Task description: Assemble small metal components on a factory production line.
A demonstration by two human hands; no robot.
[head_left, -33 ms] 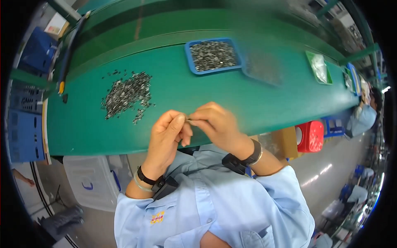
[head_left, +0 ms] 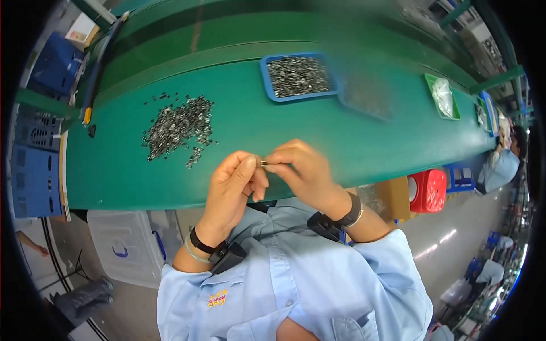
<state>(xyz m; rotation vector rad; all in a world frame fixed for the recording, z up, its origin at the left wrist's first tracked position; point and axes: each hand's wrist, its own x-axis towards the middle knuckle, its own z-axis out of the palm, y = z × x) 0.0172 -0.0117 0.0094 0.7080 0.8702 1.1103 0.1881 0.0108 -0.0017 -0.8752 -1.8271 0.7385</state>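
Observation:
A small dark piece with a shiny metallic glint (head_left: pixel 263 163) sits between my two hands, over the near part of the green table. My left hand (head_left: pixel 232 184) pinches it from the left with thumb and index finger, the other fingers curled. From the right, the thumb and index finger of my right hand (head_left: pixel 304 170) pinch its other side. The piece is too small to tell its exact kind. A loose heap of small black and silver pieces (head_left: pixel 179 126) lies to the left. Beyond my hands, a blue tray (head_left: pixel 265 79) is filled with similar pieces.
The green tabletop (head_left: pixel 114 187) spans the view. A green tray (head_left: pixel 455 108) with a clear bag stands far right. Below the table edge are a lidded clear box (head_left: pixel 122 250), a cardboard box (head_left: pixel 393 196) and a red stool (head_left: pixel 429 190). Another person (head_left: pixel 500 170) sits at the far right.
The view has shifted slightly, so the table things appear a little farther right. Between my fingertips the small piece shows more plainly. Both hands keep their pinch.

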